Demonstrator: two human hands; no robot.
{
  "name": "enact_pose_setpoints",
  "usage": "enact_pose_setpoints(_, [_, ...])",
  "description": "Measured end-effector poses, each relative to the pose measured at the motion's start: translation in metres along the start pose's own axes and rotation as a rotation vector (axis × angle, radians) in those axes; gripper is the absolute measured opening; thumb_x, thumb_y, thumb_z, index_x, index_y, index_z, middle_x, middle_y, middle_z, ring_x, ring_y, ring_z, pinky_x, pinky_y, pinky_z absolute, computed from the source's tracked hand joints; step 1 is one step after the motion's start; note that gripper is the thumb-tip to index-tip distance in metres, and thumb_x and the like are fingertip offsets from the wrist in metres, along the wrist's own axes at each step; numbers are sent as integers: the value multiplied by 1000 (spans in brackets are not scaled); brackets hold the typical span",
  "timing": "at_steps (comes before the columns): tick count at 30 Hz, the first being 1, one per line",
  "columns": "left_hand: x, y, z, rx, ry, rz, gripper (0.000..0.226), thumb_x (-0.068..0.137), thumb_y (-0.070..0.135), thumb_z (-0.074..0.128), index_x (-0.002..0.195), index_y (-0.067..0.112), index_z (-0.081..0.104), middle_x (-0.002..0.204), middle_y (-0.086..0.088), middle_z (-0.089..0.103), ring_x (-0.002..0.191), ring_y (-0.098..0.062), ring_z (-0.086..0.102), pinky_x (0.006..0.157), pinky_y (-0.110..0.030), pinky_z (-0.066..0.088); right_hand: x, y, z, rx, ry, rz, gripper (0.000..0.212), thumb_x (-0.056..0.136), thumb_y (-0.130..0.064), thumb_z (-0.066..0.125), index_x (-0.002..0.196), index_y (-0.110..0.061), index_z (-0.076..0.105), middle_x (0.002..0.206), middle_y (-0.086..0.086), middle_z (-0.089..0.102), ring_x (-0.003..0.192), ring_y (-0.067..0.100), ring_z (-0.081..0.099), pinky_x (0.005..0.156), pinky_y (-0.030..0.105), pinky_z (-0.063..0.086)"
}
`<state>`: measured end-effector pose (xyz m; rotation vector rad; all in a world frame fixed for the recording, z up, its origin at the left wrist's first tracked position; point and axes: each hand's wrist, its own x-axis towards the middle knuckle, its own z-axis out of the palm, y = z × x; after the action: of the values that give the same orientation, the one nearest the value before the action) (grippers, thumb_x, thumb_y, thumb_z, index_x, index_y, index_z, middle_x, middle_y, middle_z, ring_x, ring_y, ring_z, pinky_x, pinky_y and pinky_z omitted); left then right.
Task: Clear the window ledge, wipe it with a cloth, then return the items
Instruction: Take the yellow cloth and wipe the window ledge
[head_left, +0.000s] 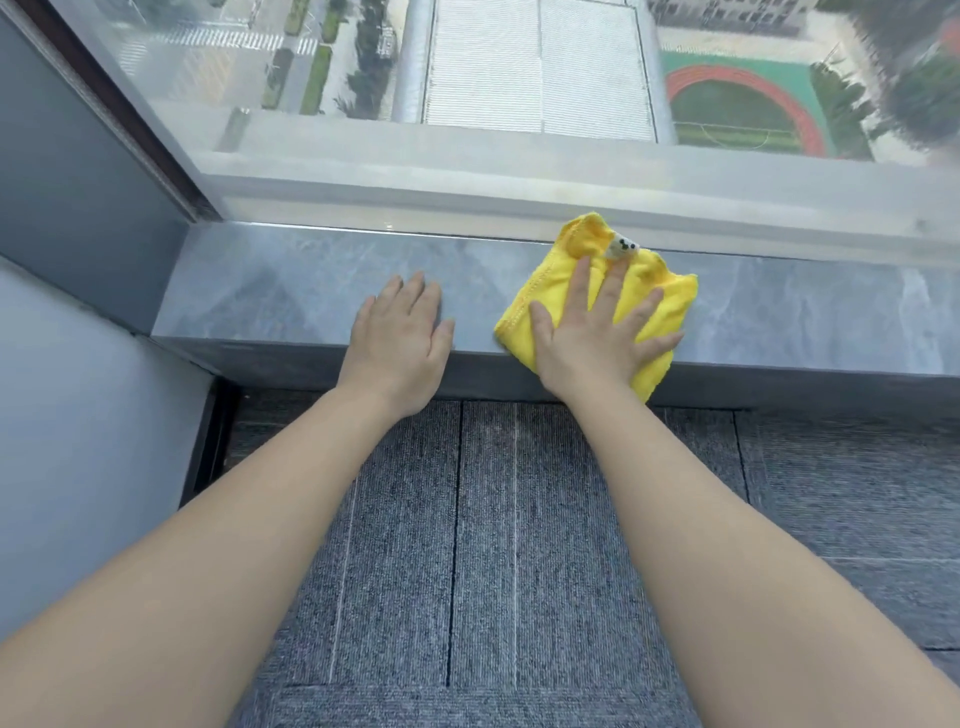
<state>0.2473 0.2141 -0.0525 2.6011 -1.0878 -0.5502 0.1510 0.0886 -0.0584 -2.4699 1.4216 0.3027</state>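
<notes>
The yellow cloth (639, 306) looks soft, light and limp, so I think it will bunch and slide easily on the smooth stone ledge (291, 291); it is better to press it flat with the whole palm than to pinch it at 1 corner. It is folded into a rough square with stitched edges, and a small grey patch with dark dots sits on its far part, close to the window glass (519, 78). The right hand (597, 332) lies on top of the cloth with its fingers spread wide and the palm pressed down; it grips nothing, it only pushes the cloth against the ledge. The near corner of the cloth hangs a little over the front edge of the ledge, under the right wrist. The left hand (400, 338) is just to the left of the cloth, not touching it, flat on the bare ledge with the fingers open and close together, probably for support. No other items are visible on the ledge near the 2 hands. Below both arms is the grey carpet (483, 545).
</notes>
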Motion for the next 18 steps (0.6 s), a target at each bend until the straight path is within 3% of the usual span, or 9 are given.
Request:
enact_pose_setpoints(3, [-1,-5,-1,-52,9,21,49,96,24,29,142,8,22,156,-10,17,145,-24,11,118,-37,6,12,-17,-1,35,17,70,68,93,-54,20,149,-23,-4,160,8,-12,142,46,-15,106,71,-4])
enact_pose_setpoints(6, [1,-8,-7,-214,62,3,48,96,20,31,142,6,24,155,-13,19,144,-22,16,116,-31,9,16,-38,2,16,25,21,67,95,-50,21,149,-19,0,160,9,-5,143,44,-12,109,68,-3])
enact_pose_setpoints(10, [1,-9,-17,-277,55,-35,45,96,20,32,139,5,30,151,-14,31,140,-24,28,110,-27,17,0,-44,8,-57,49,-295,56,97,-44,21,149,-28,6,161,-1,1,147,31,-7,114,58,1])
enact_pose_setpoints(13, [2,-2,-19,-252,30,-13,47,89,31,28,121,1,47,128,-23,52,121,-35,45,101,-41,31,-11,-29,2,-84,-28,-490,50,99,-42,20,148,-36,9,160,-9,0,148,23,-6,117,49,1])
enact_pose_setpoints(15, [-2,11,-19,-251,-17,27,46,82,33,25,105,2,50,110,-22,57,107,-38,50,91,-46,37,-18,-12,-6,-113,-108,-476,51,99,-42,19,148,-37,6,160,-9,-4,148,21,-8,118,48,-1])
enact_pose_setpoints(18, [-9,31,-18,-246,-133,58,47,89,32,26,120,4,47,129,-20,51,121,-35,44,101,-43,33,-23,14,-12,-144,-156,-330,55,98,-44,21,148,-34,0,160,-7,-9,148,24,-11,118,51,-2])
